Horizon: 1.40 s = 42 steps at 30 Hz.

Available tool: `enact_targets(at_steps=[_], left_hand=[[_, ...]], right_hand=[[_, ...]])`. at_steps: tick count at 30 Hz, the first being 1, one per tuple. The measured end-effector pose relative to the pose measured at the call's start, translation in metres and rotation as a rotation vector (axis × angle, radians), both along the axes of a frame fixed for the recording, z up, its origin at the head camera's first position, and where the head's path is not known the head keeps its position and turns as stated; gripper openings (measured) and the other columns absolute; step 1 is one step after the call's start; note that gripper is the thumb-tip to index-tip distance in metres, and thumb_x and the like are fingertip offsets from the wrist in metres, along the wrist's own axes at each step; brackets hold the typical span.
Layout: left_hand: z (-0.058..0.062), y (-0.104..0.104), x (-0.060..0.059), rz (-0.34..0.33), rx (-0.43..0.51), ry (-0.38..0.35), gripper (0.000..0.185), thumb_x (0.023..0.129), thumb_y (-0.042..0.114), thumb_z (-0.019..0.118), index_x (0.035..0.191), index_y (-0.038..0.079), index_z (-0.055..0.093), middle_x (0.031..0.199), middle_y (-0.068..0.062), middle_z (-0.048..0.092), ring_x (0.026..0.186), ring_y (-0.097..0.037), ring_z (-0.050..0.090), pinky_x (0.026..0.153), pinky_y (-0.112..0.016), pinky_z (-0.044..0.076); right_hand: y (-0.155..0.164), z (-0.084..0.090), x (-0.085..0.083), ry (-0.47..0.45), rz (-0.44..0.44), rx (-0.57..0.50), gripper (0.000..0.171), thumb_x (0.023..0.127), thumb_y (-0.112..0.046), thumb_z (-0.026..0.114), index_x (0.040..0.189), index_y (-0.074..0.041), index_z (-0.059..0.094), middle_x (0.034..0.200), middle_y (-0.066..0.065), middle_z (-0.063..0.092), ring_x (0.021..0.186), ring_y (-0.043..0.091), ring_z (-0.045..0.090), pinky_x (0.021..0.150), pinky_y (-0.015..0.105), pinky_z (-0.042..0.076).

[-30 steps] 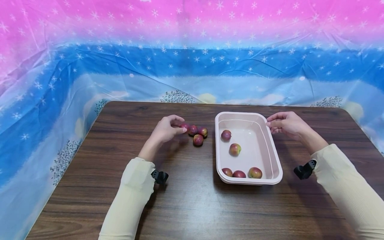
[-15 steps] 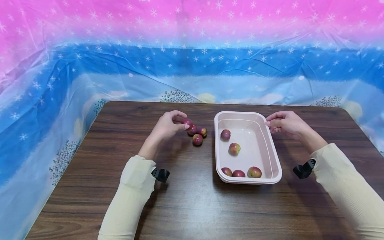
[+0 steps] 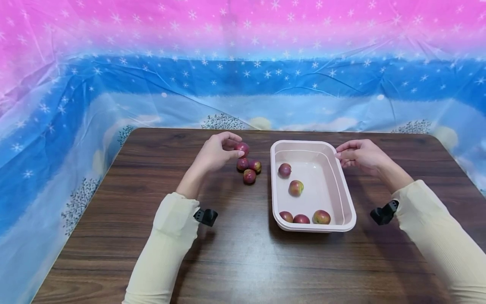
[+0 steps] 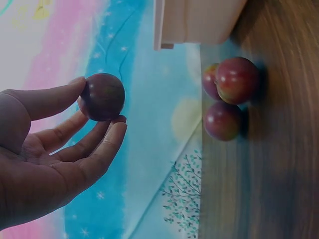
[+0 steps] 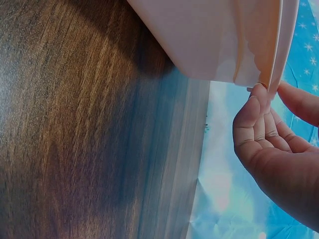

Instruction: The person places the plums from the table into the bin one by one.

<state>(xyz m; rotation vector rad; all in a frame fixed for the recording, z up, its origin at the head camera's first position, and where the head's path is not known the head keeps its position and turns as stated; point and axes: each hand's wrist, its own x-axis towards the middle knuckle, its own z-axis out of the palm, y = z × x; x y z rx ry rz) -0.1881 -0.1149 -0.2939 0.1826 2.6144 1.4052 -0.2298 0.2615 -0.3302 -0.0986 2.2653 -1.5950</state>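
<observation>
My left hand (image 3: 217, 154) pinches a dark red plum (image 3: 242, 148) between thumb and fingertips. In the left wrist view this plum (image 4: 102, 97) is raised off the table, apart from three others. Those loose plums (image 3: 249, 176) lie bunched on the wood just below the hand. A pale pink plastic tub (image 3: 313, 228) stands to their right, with several plums (image 3: 296, 188) inside. At the tub's far right corner, my right hand (image 3: 360, 155) grips the rim. The right wrist view has its thumb and curled fingers (image 5: 246, 119) on either side of that rim.
The dark wood-grain table (image 3: 228, 261) has its far edge just beyond the tub. Behind it hangs a pink and blue snowflake cloth (image 3: 243, 76). A black wrist camera (image 3: 206, 217) sits on the left sleeve, another camera (image 3: 384, 213) on the right.
My left hand has taken hold of one plum from the bunch and lifted it up and slightly right. The right hand and the tub have stayed in place.
</observation>
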Motion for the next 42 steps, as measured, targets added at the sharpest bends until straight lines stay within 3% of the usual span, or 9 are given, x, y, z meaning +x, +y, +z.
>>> enact_targets(at_steps=[11,24,34,42], left_hand=[[0.009,0.016,0.0,-0.04,-0.006,0.073,0.035,0.084,0.014,0.066,0.117,0.006,0.056,0.112,-0.011,0.061,0.102,-0.022,0.055,0.086,-0.037,0.043],[0.014,0.039,0.002,-0.075,-0.021,0.061,0.035,0.084,0.015,0.067,0.117,0.008,0.057,0.11,-0.008,0.062,0.1,-0.019,0.056,0.085,-0.035,0.043],[0.012,0.055,0.003,-0.12,-0.039,0.077,0.034,0.084,0.015,0.067,0.116,0.008,0.057,0.11,-0.007,0.062,0.101,-0.017,0.056,0.087,-0.033,0.042],[0.007,0.069,0.007,-0.167,-0.031,0.09,0.033,0.083,0.013,0.067,0.115,0.008,0.058,0.108,-0.006,0.063,0.098,-0.016,0.057,0.082,-0.03,0.045]], right_hand=[[0.0,0.0,-0.001,-0.001,0.016,-0.008,0.038,0.089,-0.004,0.057,0.116,0.018,0.04,0.079,0.002,0.061,0.068,0.013,0.06,0.065,0.03,0.051],[0.0,0.0,-0.001,0.016,0.013,0.008,0.035,0.089,-0.005,0.057,0.112,0.017,0.042,0.078,0.003,0.062,0.068,0.014,0.06,0.067,0.033,0.052],[0.0,0.0,-0.001,0.014,0.011,0.023,0.035,0.089,-0.006,0.057,0.113,0.016,0.042,0.078,0.002,0.062,0.068,0.013,0.06,0.067,0.033,0.052],[0.0,0.001,0.0,0.015,0.012,0.026,0.035,0.089,-0.007,0.057,0.113,0.016,0.043,0.078,0.002,0.062,0.068,0.014,0.06,0.066,0.031,0.052]])
